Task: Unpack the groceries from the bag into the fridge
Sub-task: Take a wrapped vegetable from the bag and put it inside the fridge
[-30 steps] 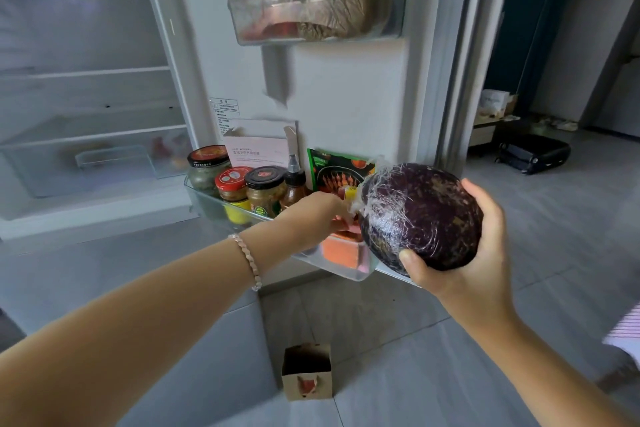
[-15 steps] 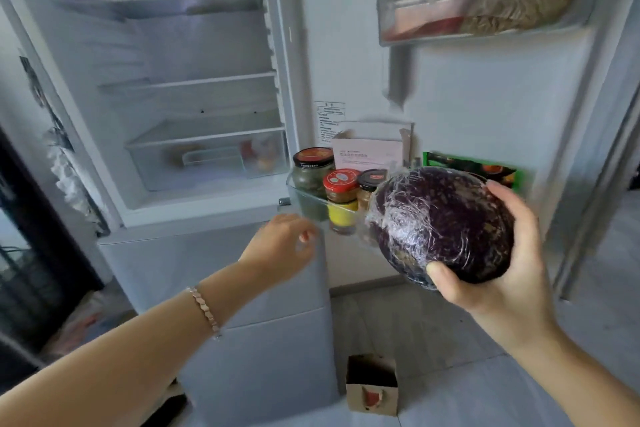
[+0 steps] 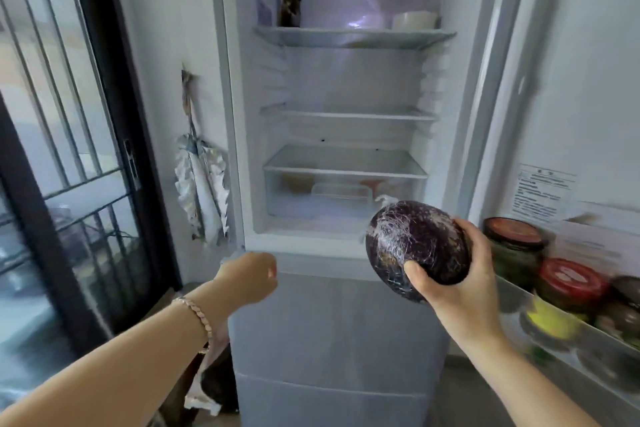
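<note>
Two bare hands reach toward an open fridge point(image 3: 346, 135) that fills the middle of the frame. The right hand point(image 3: 457, 277), at lower right, wraps its fingers and thumb around a cabbage point(image 3: 419, 246), a dark purple ball covered in cling film, and holds it up in the air in front of the fridge's lowest part, level with the drawer point(image 3: 343, 194). The left hand point(image 3: 249, 276), left of centre, is loosely curled with nothing in it, just in front of the fridge's lower left corner; a bracelet point(image 3: 195, 315) circles its wrist. Inside, three shelves sit one above another: the top one carries a dark jar point(image 3: 290, 9) at left and a white bowl point(image 3: 414, 20) at right, the two below look bare. Beneath them the clear drawer holds blurred contents. At the right edge of the frame the open door's point(image 3: 588, 97) rack holds lidded jars point(image 3: 540, 263), blurred. A barred glass door point(image 3: 69, 149) fills the left side.
</note>
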Available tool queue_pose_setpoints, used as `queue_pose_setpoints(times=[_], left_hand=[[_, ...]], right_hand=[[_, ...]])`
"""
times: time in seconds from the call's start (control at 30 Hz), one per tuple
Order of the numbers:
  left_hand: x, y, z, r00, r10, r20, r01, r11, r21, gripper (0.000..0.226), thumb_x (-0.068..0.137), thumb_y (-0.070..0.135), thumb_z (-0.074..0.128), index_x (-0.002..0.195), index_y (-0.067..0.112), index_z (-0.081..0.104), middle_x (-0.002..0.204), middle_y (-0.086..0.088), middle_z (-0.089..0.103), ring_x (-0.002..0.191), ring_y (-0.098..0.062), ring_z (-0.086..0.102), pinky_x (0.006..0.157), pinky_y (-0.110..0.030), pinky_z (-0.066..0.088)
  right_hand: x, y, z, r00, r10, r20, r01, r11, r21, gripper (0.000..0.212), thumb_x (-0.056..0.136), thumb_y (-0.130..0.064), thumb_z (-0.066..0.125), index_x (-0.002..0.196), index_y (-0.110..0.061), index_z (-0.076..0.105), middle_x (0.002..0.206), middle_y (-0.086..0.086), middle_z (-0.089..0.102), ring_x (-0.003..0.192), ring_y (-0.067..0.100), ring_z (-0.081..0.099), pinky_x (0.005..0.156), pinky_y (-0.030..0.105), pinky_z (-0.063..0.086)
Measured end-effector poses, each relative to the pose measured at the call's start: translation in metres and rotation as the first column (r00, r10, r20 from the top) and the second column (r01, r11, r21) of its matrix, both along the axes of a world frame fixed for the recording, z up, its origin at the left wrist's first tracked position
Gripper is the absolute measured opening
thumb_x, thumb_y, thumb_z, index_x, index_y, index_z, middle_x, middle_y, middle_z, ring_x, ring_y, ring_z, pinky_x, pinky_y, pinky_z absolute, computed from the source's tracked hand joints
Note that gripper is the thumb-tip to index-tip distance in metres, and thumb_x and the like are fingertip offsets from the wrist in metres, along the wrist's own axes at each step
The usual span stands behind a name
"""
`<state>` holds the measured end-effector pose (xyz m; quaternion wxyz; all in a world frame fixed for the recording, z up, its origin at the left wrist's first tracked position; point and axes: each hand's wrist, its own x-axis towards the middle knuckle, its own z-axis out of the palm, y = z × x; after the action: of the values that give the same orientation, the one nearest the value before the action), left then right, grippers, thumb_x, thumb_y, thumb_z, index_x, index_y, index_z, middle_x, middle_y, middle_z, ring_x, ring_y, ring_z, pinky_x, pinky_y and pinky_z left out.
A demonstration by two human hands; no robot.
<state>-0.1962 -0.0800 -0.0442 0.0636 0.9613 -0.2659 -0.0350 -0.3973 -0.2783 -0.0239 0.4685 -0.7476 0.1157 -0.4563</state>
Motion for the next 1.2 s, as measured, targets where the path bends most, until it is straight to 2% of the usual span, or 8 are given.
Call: queue_pose_setpoints(times=[0.2, 0.4, 0.53, 0.63, 0.7, 0.93, 1.1, 1.2], left_hand=[[0.080, -0.016, 0.014, 0.998, 0.050, -0.039, -0.049, 0.998, 0.048, 0.029, 0.092, 0.019, 0.041, 0.115, 0.014, 0.058, 0.120, -0.005, 0.060, 0.107, -0.026, 0.058, 0.088, -0.033, 0.047], [0.154, -0.066, 0.040, 0.994, 0.044, -0.104, -0.041, 0.999, 0.030, 0.029, 0.094, 0.020, 0.044, 0.114, 0.008, 0.061, 0.121, -0.010, 0.060, 0.112, -0.026, 0.056, 0.089, -0.028, 0.044], [0.198, -0.099, 0.061, 0.995, 0.069, 0.073, -0.056, 0.985, -0.166, 0.027, 0.091, 0.017, 0.042, 0.110, 0.015, 0.060, 0.116, -0.007, 0.061, 0.104, -0.028, 0.059, 0.080, -0.027, 0.046], [0.221, -0.113, 0.065, 0.981, 0.100, 0.164, -0.031, 0.925, -0.378, 0.036, 0.090, 0.015, 0.046, 0.126, 0.018, 0.053, 0.122, -0.006, 0.057, 0.108, -0.028, 0.057, 0.085, -0.029, 0.045], [0.237, -0.118, 0.061, 0.967, 0.060, 0.248, 0.049, 0.911, -0.410, 0.040, 0.090, 0.011, 0.047, 0.130, 0.012, 0.050, 0.127, -0.008, 0.049, 0.115, -0.028, 0.049, 0.092, -0.032, 0.042], [0.268, -0.120, 0.040, 0.982, -0.048, 0.183, 0.103, 0.948, -0.300, 0.039, 0.097, 0.020, 0.038, 0.134, 0.012, 0.045, 0.138, -0.009, 0.041, 0.126, -0.026, 0.040, 0.106, -0.029, 0.031], [0.276, -0.120, 0.035, 0.961, -0.109, 0.252, 0.157, 0.972, -0.177, 0.065, 0.079, 0.039, 0.017, 0.130, 0.017, 0.050, 0.131, -0.006, 0.048, 0.121, -0.025, 0.042, 0.104, -0.028, 0.029], [0.281, -0.122, 0.039, 0.952, -0.113, 0.283, 0.152, 0.981, -0.118, 0.055, 0.087, 0.041, 0.020, 0.125, 0.018, 0.053, 0.126, -0.005, 0.050, 0.116, -0.026, 0.046, 0.100, -0.030, 0.034]], right_hand=[[0.117, -0.016, 0.010, 1.000, 0.019, 0.017, -0.019, 1.000, -0.006, 0.085, 0.040, -0.059, 0.065, 0.119, -0.043, 0.036, 0.110, -0.031, 0.045, 0.105, 0.005, 0.048, 0.080, 0.006, 0.035], [0.242, -0.070, 0.034, 0.999, 0.034, 0.013, -0.033, 0.995, -0.096, 0.095, 0.048, -0.053, 0.074, 0.131, -0.024, 0.039, 0.123, -0.010, 0.044, 0.112, 0.007, 0.044, 0.096, 0.024, 0.037], [0.305, -0.095, 0.049, 1.000, -0.004, -0.008, 0.002, 0.984, -0.178, 0.089, 0.052, -0.042, 0.077, 0.131, -0.021, 0.042, 0.119, -0.012, 0.042, 0.106, 0.001, 0.039, 0.090, 0.012, 0.029], [0.340, -0.105, 0.049, 0.997, -0.013, -0.077, -0.004, 0.976, -0.216, 0.091, 0.055, -0.039, 0.085, 0.132, -0.019, 0.042, 0.124, -0.004, 0.047, 0.112, 0.011, 0.044, 0.092, 0.018, 0.030], [0.360, -0.109, 0.046, 0.994, -0.021, -0.108, -0.007, 0.969, -0.249, 0.087, 0.059, -0.035, 0.084, 0.133, -0.019, 0.042, 0.130, 0.001, 0.048, 0.119, 0.018, 0.046, 0.096, 0.023, 0.035], [0.422, -0.107, 0.065, 0.934, 0.043, -0.354, -0.140, 0.957, -0.254, 0.105, 0.061, -0.055, 0.077, 0.144, -0.022, 0.022, 0.144, 0.003, 0.035, 0.130, 0.024, 0.040, 0.105, 0.041, 0.036], [0.438, -0.120, 0.070, 0.863, 0.218, -0.456, -0.310, 0.941, -0.135, 0.102, 0.061, -0.038, 0.084, 0.143, -0.030, 0.023, 0.132, -0.005, 0.043, 0.122, 0.019, 0.044, 0.103, 0.035, 0.035], [0.449, -0.123, 0.062, 0.892, 0.213, -0.399, -0.290, 0.946, -0.143, 0.099, 0.060, -0.034, 0.086, 0.140, -0.030, 0.027, 0.118, -0.014, 0.043, 0.111, 0.010, 0.045, 0.099, 0.028, 0.036]])
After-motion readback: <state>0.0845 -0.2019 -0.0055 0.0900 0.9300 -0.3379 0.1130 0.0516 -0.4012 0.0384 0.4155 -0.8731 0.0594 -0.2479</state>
